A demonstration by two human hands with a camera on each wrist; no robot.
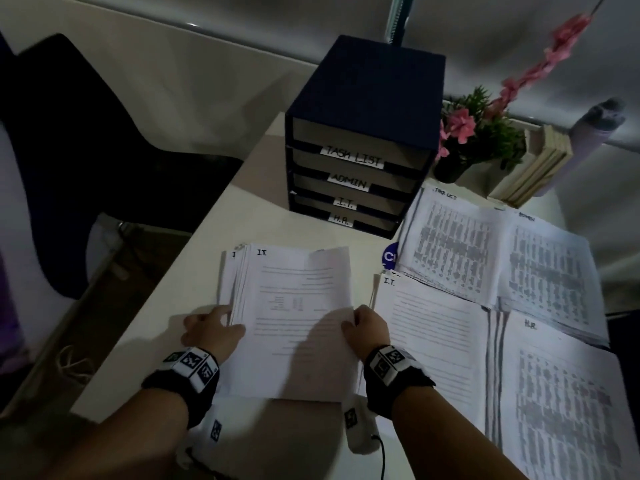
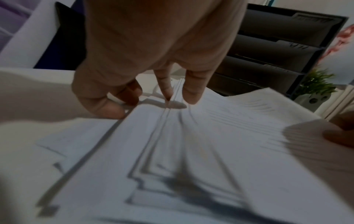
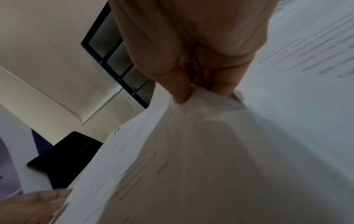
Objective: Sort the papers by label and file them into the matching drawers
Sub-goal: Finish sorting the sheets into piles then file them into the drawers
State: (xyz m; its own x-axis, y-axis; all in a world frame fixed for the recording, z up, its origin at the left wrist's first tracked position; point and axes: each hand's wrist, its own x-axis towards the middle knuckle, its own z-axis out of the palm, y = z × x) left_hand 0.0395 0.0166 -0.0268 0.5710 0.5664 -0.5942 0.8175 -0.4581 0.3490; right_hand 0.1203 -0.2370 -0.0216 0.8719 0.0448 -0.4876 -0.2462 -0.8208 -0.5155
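Observation:
A stack of papers headed I.T. (image 1: 294,306) lies on the white desk (image 1: 194,271) in front of me. My left hand (image 1: 225,323) holds its left edge, thumb on top and fingertips (image 2: 191,94) at the sheet edges. My right hand (image 1: 353,320) pinches the right edge of the top sheet (image 3: 191,151) between thumb and fingers (image 3: 180,94), and that edge is lifted. Behind the stack stands a dark blue drawer unit (image 1: 360,161) with slots labelled TASK LIST, ADMIN, I.T. and H.R. To the right lie sorted piles: I.T. (image 1: 433,334), TASK LIST (image 1: 450,244), ADMIN (image 1: 550,271) and H.R. (image 1: 561,393).
A potted plant with pink flowers (image 1: 481,133), a row of books (image 1: 533,168) and a pale bottle (image 1: 595,133) stand at the back right. A dark chair (image 1: 86,133) sits off the desk's left edge. A blue round sticker (image 1: 389,256) shows between the piles.

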